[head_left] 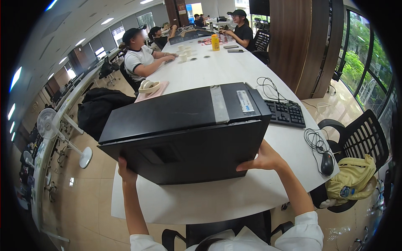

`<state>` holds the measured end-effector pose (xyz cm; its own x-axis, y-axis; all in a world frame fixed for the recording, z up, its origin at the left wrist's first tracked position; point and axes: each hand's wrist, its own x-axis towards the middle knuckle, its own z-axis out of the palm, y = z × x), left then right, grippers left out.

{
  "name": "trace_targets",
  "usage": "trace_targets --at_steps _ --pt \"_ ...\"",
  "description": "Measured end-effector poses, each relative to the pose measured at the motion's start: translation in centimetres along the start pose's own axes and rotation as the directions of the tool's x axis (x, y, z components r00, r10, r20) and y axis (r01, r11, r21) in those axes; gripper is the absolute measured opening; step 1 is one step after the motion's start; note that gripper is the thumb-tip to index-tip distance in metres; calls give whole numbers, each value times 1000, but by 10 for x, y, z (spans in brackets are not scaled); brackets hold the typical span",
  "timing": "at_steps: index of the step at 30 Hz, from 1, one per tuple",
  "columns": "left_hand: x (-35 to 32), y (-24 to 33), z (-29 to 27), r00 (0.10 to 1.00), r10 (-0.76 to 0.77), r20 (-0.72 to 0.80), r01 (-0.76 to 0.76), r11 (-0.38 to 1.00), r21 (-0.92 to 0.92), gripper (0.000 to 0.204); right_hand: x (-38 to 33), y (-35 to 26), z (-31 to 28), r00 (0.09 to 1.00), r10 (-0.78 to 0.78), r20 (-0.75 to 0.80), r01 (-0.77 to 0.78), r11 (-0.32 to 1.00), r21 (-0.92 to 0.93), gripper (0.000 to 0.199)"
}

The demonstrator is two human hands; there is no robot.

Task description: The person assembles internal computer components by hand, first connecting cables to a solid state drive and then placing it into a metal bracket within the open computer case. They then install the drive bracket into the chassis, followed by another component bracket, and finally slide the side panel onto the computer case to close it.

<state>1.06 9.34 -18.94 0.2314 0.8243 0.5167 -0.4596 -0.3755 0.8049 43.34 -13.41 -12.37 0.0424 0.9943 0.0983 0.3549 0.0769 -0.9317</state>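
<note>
A black desktop computer tower (pixel 188 157) lies across the near end of the white table, its long side facing me. A strip of grey tape (pixel 219 104) and a white label (pixel 245 101) are stuck on its upper face near the right end. My left hand (pixel 127 170) grips the tower's lower left part, fingers partly hidden behind it. Around the lower right end my right hand (pixel 264 158) is closed, thumb on the near side. Whether the tower's underside touches the table cannot be made out.
A black keyboard (pixel 287 113) with its cable and a mouse (pixel 327 163) lie to the right. Behind the tower are tape rolls (pixel 149 86); farther off stand paper cups (pixel 183 56) and a yellow bottle (pixel 215 42). Other people sit along the table. An office chair (pixel 360 142) holds a yellow backpack (pixel 351 178).
</note>
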Motion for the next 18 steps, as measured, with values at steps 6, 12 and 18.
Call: trace_targets --at_steps 6,12,18 --pt "-9 -10 -20 998 19 53 -25 993 113 87 -5 22 6 992 -35 121 66 964 -258 121" --pt "-5 -18 -21 995 5 -104 0 999 51 100 -6 40 12 985 -150 86 153 988 -34 123" --pt "-1 -16 -22 984 57 -169 -47 997 63 99 -7 32 9 991 -81 108 86 995 -41 129"
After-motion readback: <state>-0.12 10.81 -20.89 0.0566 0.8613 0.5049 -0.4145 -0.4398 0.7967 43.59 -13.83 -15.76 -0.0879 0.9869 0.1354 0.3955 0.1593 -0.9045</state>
